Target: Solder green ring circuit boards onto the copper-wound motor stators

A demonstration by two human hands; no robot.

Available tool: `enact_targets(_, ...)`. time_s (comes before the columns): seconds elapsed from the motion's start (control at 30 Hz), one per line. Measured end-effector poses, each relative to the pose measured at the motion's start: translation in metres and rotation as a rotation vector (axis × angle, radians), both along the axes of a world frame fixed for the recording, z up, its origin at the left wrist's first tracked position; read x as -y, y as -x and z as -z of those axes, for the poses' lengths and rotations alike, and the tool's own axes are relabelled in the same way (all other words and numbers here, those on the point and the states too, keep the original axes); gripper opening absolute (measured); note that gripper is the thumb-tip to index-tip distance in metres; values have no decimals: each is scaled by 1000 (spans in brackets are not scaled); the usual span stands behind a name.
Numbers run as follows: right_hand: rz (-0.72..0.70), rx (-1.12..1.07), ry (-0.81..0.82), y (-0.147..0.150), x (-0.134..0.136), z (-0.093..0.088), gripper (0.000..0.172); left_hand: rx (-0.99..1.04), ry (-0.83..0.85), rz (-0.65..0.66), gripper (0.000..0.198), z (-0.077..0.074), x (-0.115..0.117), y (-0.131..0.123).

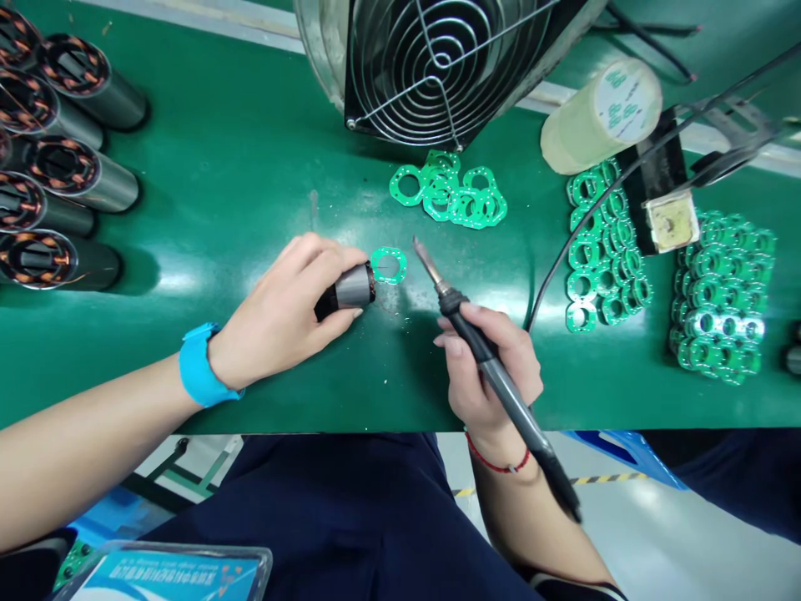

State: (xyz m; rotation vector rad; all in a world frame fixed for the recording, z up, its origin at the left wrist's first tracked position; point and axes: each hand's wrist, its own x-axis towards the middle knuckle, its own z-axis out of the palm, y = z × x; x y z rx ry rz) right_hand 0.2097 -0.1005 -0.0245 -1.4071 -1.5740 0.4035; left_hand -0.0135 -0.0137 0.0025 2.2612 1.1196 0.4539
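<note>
My left hand [294,305] is wrapped round a dark metal motor stator [354,288] lying on its side on the green bench. Right at its copper-wound end is a small green ring-shaped circuit board [389,265]; whether the two are joined I cannot tell. In my right hand [491,359] is a soldering iron [494,367], gripped like a pen. Its tip points up and left, a short way right of the ring board and apart from it. A loose heap of similar ring boards [450,192] lies beyond.
Several more stators [93,175] lie at the left. A fan with a wire guard [431,75] stands at the back. To the right are a tape roll [601,117], a sponge [672,221] in an iron stand, and panels of ring boards [722,292]. The iron's cable [576,229] crosses there.
</note>
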Motion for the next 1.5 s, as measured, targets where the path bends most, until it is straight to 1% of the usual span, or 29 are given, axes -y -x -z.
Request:
enact_targets(0.07, -13, -23, 80, 2, -1, -1, 39, 26, -20, -8, 34, 2, 0, 0)
enact_targets(0.1, -27, -34, 122, 3, -2, -3, 40, 26, -21, -13, 33, 3, 0, 0)
enact_targets(0.17, -55, -26, 196, 6, -6, -10, 37, 14, -16, -13, 33, 3, 0, 0)
enact_targets(0.3, -86, 70, 317, 10, -14, -25, 27, 2, 17, -18, 33, 1, -1, -2)
enact_targets(0.37, -70, 72, 367, 13, -17, -26, 28, 24, 65, -69, 32, -2, -1, -2)
enact_targets(0.43, -38, 28, 408, 20, -19, -25, 32, 74, 147, -136, 33, -5, 0, -1)
enact_targets(0.53, -10, -97, 390, 34, -26, -20, 37, 192, 332, -186, 37, -7, 1, 2)
enact_targets(0.63, 47, -209, 307, 47, -34, -19, 37, 343, 544, -170, 35, -6, 3, 5)
enact_targets(0.7, 78, -288, 257, 52, -39, -20, 34, 455, 643, -140, 36, -3, 4, 6)
enact_targets(0.77, 45, -383, 230, 53, -44, -22, 33, 503, 649, -95, 41, 0, 3, 7)
enact_targets(0.83, -65, -414, 279, 51, -49, -25, 34, 409, 519, -53, 39, 1, 2, 7)
enact_targets(0.9, -196, -332, 369, 49, -53, -26, 34, 227, 339, -31, 32, 1, -1, 9)
enact_targets(0.93, -233, -254, 388, 49, -54, -26, 34, 146, 276, -22, 31, 1, -2, 10)
enact_targets(0.97, -242, -162, 377, 50, -54, -26, 36, 96, 246, -16, 32, 0, -4, 12)
enact_targets(1.0, -226, -69, 330, 51, -54, -25, 38, 84, 246, -13, 37, 0, -7, 15)
enact_targets(1.07, -152, 104, 177, 54, -51, -23, 46, 146, 300, -23, 43, -1, -12, 21)
enact_targets(1.1, -124, 182, 105, 55, -49, -22, 48, 199, 336, -39, 42, -2, -15, 24)
enact_targets(1.17, -112, 310, 17, 57, -45, -19, 48, 290, 413, -72, 28, -4, -21, 28)
enact_targets(1.23, -143, 389, 24, 57, -44, -18, 42, 324, 482, -101, 14, -6, -26, 29)
enact_targets(1.27, -165, 408, 51, 56, -45, -18, 39, 328, 507, -116, 11, -6, -27, 28)
enact_targets(1.4, -260, 408, 149, 54, -49, -21, 37, 343, 554, -164, 10, -7, -29, 23)
enact_targets(1.5, -257, 381, 150, 53, -50, -22, 40, 349, 560, -171, 13, -6, -27, 20)
